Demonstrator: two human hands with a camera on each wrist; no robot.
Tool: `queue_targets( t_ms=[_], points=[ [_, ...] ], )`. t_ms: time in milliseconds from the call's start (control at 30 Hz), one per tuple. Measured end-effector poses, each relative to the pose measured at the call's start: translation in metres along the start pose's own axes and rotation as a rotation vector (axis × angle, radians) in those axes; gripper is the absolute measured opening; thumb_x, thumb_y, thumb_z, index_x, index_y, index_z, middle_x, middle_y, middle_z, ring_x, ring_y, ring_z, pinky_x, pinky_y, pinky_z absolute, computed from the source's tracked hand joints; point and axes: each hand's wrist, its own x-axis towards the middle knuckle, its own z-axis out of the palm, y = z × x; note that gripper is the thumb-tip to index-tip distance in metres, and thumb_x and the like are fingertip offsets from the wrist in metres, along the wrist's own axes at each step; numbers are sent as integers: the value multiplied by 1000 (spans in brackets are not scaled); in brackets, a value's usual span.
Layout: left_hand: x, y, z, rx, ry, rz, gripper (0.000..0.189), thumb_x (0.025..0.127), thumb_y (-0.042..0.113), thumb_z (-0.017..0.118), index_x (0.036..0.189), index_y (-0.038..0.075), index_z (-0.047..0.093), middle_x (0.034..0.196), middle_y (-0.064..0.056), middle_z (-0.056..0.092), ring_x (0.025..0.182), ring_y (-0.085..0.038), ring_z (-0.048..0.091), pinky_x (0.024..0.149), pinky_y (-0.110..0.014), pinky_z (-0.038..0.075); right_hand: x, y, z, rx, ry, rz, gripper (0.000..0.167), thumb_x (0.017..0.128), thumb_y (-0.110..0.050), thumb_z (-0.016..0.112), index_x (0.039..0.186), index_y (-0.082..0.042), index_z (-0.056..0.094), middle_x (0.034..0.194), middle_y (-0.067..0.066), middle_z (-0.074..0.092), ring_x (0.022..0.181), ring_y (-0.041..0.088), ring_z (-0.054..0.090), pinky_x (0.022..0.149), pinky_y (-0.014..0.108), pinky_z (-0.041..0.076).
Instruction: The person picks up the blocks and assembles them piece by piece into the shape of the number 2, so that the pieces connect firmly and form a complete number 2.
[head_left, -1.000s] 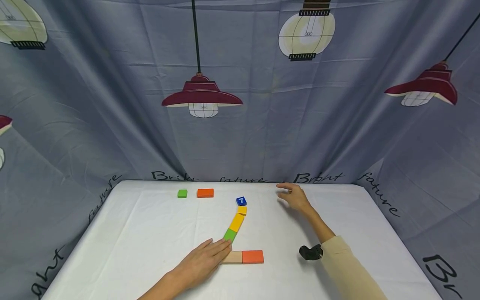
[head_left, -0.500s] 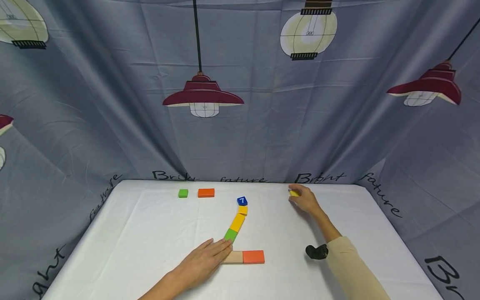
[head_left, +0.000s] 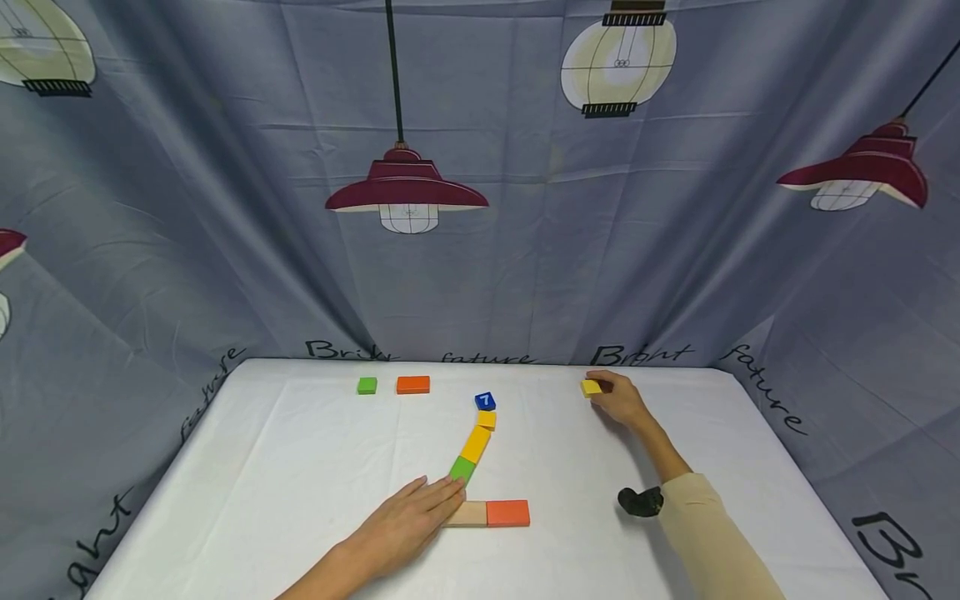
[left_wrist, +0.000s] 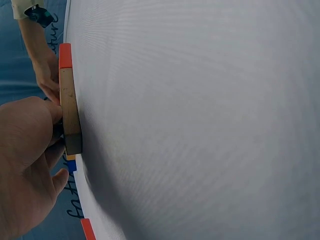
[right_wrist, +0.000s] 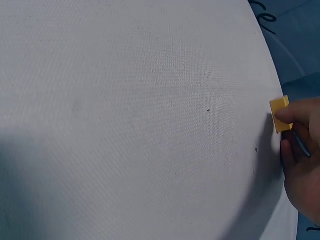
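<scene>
Near the far edge of a white-covered table [head_left: 300, 467], toward its right side, the person's right hand [head_left: 621, 400] pinches a small yellow block [head_left: 591, 388] between thumb and fingers; the right wrist view shows a digit lying across its face. Whether the block touches the cloth or is slightly raised, one cannot tell. It is well apart from the other blocks.

Closer to the person, the left hand [head_left: 405, 521] lies palm down with its fingers extended and pressed together, the thumb hidden in the head view. The fingertips overlap the near end of a green block [head_left: 462, 469]; how firmly they touch it cannot be told. From there a line bends away: a longer yellow block [head_left: 476, 444], a short yellow block [head_left: 487, 420] set at a slight angle, and a blue block marked 7 [head_left: 485, 402].

Beside the left fingers, a plain wooden block [head_left: 471, 514] lies partly covered by the hand, its right end against a red-orange block [head_left: 507, 513]. At the far left, a small green block [head_left: 367, 386] and an orange block [head_left: 413, 385] lie apart from each other. Behind the table hangs a gray-blue curtain [head_left: 510, 283] printed with lamps.
</scene>
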Motion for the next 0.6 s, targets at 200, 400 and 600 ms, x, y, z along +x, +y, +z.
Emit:
queue_targets(
  t_ms=[200,400,600],
  points=[
    [0,0,-1,6,4,4,45,102,18,58,145,7,53,151,-5,47,138,-19,44,108,-46,41,-1,0,-1,20,19,10,44,92,5,63,135,7,56,137,30,52,124,44,51,101,51,46],
    [0,0,0,16,4,8,44,102,18,58,145,7,53,151,-4,47,138,-18,44,108,-46,42,-3,1,-2,27,48,-11,40,90,4,65,130,9,60,128,29,58,115,42,56,94,48,51],
    [0,-1,0,28,7,15,45,101,17,59,144,7,53,151,-4,47,138,-18,44,108,-46,42,-2,4,-2,22,59,-33,38,90,3,67,128,9,62,123,28,61,111,39,58,93,46,51]
  ],
)
